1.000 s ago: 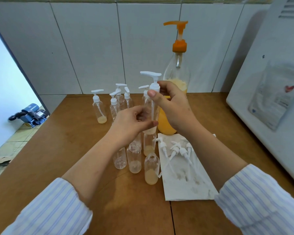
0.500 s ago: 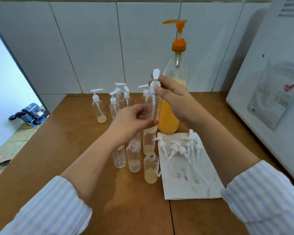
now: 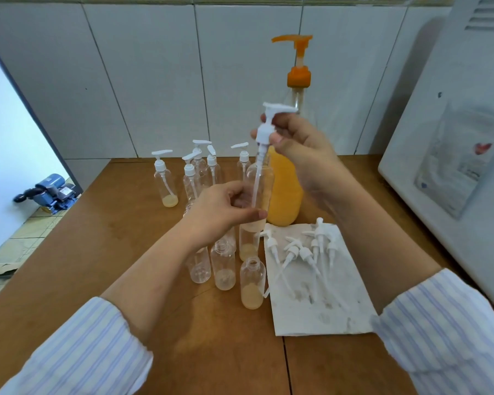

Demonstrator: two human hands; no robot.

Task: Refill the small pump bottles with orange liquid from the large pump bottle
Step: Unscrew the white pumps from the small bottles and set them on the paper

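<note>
My left hand [image 3: 223,208] grips a small clear bottle [image 3: 264,181] held in the air above the table. My right hand [image 3: 300,143] pinches a white pump top [image 3: 267,129] lifted off the bottle's neck, its dip tube still inside the bottle. The large pump bottle [image 3: 285,192] with orange liquid and an orange pump stands behind my hands. Several open small bottles [image 3: 251,283] with a little pale liquid stand below my left hand. Several capped small bottles [image 3: 166,181] stand at the back left.
A white paper towel [image 3: 325,312] on the wooden table [image 3: 97,252] holds several loose white pump tops [image 3: 303,252]. A white appliance [image 3: 454,166] fills the right side. Tiled wall runs along the back. A blue device [image 3: 52,192] lies on the floor at the left.
My right hand has turned the pump top and raised it clear of the bottle's neck. The left hand keeps hold of the bottle in the same place.
</note>
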